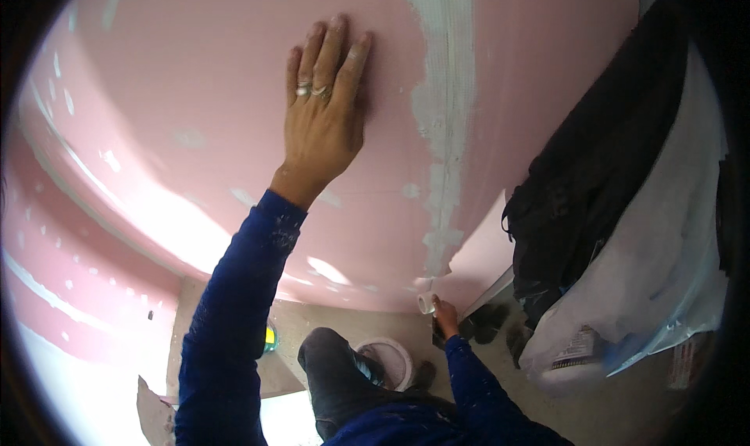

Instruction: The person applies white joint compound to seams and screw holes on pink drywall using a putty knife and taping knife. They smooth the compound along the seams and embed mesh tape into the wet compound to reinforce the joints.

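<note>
My left hand (pixel 322 121) lies flat on a pink drywall panel (pixel 211 71), fingers stretched upward, with rings on two of them. To its right, a pale strip of mesh joint tape with grey compound (pixel 451 110) runs down the panel's seam. Low by the foot of that strip, my right hand (pixel 447 318) is closed on a small roll of white tape (pixel 426 302). Something dark shows just below the right hand; its kind is hard to make out.
Black cloth, perhaps a jacket (pixel 601 157), hangs at the right beside clear plastic sheeting (pixel 664 282). A whitish bucket (pixel 398 360) stands near my legs. A green and yellow object (pixel 271 338) sits by the wall. Compound spots dot the left wall (pixel 86 250).
</note>
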Motion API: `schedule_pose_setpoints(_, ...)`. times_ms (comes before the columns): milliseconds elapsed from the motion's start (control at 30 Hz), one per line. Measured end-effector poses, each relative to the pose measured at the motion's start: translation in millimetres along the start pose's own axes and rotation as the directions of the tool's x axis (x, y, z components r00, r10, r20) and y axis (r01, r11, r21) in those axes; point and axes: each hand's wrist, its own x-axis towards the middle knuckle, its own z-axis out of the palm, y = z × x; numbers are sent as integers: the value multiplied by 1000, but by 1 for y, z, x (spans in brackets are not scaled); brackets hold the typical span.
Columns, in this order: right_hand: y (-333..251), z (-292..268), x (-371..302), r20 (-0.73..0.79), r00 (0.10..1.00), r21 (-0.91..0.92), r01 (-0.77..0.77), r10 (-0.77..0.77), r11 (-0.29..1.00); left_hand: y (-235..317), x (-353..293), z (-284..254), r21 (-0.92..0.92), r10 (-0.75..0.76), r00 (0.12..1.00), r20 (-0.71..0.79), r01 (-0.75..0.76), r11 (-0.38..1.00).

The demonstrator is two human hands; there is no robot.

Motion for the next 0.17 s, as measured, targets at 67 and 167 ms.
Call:
schedule_pose_setpoints(67,2,0,7,-20,1000,-14,-12,11,1000,6,-7,6,20,-52,999,-15,52,998)
schedule_pose_setpoints(167,8,5,14,35,998,38,-46,45,998,43,-24,23,-28,-153,988,31,154,988)
